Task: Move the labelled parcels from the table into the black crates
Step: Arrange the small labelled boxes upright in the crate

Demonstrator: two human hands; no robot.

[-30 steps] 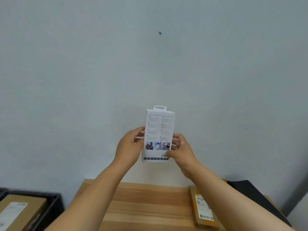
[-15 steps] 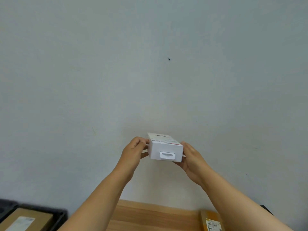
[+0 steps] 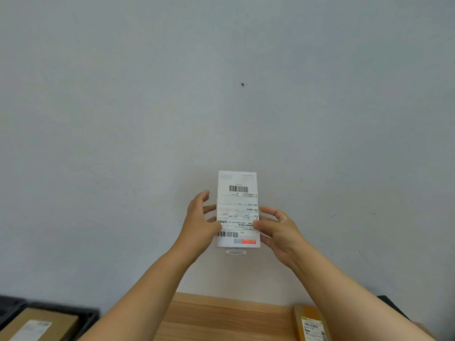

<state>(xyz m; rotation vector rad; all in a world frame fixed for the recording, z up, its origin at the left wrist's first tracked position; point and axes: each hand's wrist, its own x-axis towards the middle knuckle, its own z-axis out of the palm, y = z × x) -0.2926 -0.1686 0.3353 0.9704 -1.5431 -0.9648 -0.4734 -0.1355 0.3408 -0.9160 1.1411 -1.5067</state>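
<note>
A black crate [image 3: 86, 316] at lower left holds a brown labelled parcel [image 3: 39, 324]; the left hand [image 3: 199, 225] and right hand [image 3: 278, 230] grip a white parcel [image 3: 237, 210] by its edges, label facing the camera, raised above the wooden table [image 3: 221, 318]; a yellow parcel [image 3: 311, 323] lies at the table's right.

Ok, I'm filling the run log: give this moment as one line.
both hands hold white parcel up at wall | label faces camera | left hand, right hand | crate lower left
</note>
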